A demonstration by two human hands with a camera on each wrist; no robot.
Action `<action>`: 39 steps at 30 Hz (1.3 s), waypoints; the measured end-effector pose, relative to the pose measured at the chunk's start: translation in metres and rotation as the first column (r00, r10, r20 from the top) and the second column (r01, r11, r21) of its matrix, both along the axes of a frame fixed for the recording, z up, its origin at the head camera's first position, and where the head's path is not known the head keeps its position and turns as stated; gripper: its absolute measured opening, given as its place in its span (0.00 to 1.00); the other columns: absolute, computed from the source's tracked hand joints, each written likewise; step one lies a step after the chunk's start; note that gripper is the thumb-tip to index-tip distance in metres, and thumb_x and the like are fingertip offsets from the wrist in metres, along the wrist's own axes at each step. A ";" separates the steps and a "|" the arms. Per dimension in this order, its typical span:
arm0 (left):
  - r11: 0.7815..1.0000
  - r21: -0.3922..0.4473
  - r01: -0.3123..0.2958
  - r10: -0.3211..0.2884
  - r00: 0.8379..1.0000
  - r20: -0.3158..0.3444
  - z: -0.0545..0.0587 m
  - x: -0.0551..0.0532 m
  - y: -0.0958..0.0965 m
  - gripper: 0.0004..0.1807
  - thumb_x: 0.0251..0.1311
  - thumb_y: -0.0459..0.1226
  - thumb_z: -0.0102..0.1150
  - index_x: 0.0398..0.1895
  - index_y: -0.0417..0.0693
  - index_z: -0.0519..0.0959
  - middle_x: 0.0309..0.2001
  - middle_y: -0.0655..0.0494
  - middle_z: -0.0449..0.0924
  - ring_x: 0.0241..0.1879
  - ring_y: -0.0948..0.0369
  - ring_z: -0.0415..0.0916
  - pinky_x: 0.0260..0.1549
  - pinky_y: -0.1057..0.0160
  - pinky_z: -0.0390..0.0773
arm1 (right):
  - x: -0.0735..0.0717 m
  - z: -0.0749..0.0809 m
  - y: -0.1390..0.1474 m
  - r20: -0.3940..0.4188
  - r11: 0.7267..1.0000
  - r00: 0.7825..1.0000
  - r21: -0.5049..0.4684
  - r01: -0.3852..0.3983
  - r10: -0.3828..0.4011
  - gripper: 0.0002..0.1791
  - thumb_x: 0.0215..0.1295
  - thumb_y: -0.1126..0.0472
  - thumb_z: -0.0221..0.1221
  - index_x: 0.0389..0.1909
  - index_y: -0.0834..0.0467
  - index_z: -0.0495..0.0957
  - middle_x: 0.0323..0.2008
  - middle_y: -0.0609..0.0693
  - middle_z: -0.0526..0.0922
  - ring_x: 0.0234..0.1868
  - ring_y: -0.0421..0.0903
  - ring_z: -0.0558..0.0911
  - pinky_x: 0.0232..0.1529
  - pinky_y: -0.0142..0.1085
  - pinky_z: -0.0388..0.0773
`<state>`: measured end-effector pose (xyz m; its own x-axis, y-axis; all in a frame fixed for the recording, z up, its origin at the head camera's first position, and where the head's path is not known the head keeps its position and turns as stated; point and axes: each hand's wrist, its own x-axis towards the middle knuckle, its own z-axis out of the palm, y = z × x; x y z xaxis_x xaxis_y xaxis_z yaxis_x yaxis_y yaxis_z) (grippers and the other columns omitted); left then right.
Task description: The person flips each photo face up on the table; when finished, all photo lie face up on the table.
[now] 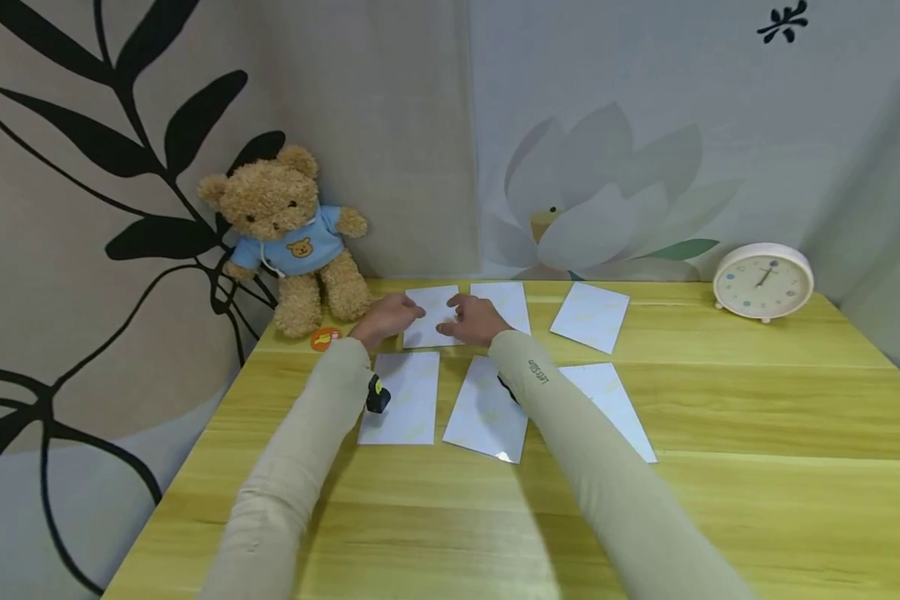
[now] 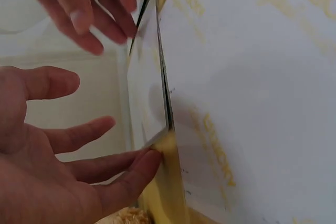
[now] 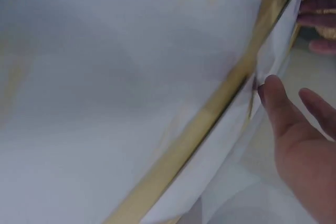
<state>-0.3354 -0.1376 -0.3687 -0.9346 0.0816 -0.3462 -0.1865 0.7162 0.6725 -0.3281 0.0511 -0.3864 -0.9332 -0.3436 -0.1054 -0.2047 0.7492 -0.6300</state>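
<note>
Spreading loosely: empty hands [image 1: 480, 321] about a card [image 1: 422, 333].
Wooden counter [image 1: 757, 400], flowered wall [image 1: 607, 192]; yellow lettering [image 2: 218, 148] legible only in left wrist view.

Wht card [image 1: 432, 310] | rect. | lies on tbl [image 1: 757, 417] | L end, back row

Teddy bear [image 1: 270, 200], curly tan plush: is occupying the back corner left of the grip, and is wearing a blue top [image 1: 318, 239] with a brown bear-face motif [image 1: 300, 247].
Disc [image 1: 326, 338], round, orange with yellow marking: is lying just left of the grip, near the bear's foot.
Clock [image 1: 763, 282], white, round, coloured dots on its dial: is standing well to the right of the grip.
Table [image 1: 757, 400], yellowish wood grain: is extending beneath the grip.
Wall decoration: black leafy branch [image 1: 206, 121] is climbing left of the grip; pale flower [image 1: 600, 200] is spreading beyond it, rightward.
</note>
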 end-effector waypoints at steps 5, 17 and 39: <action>0.998 0.046 -0.051 0.052 0.998 -0.020 -0.001 -0.001 0.003 0.27 0.73 0.46 0.49 0.69 0.40 0.68 0.68 0.43 0.69 0.66 0.49 0.68 0.67 0.48 0.70 | 0.006 0.004 -0.015 0.018 0.999 1.000 0.045 0.003 -0.004 0.35 0.69 0.47 0.62 0.72 0.58 0.66 0.63 0.60 0.79 0.65 0.54 0.78 0.67 0.46 0.75; 0.802 0.569 -0.180 0.310 0.940 -0.140 -0.001 -0.005 -0.008 0.22 0.71 0.27 0.50 0.67 0.33 0.69 0.64 0.34 0.72 0.64 0.43 0.73 0.67 0.50 0.73 | 0.003 0.010 -0.021 -0.051 0.999 0.998 0.024 -0.033 0.034 0.31 0.77 0.45 0.49 0.78 0.45 0.59 0.64 0.62 0.78 0.67 0.54 0.77 0.69 0.46 0.72; 0.676 0.716 -0.174 0.268 0.963 -0.019 -0.003 -0.004 0.004 0.25 0.72 0.34 0.56 0.71 0.51 0.71 0.51 0.51 0.80 0.46 0.61 0.80 0.67 0.50 0.74 | 0.003 0.022 -0.026 -0.003 0.977 0.999 -0.212 0.040 -0.042 0.32 0.77 0.36 0.43 0.78 0.40 0.58 0.62 0.59 0.80 0.63 0.55 0.79 0.65 0.49 0.75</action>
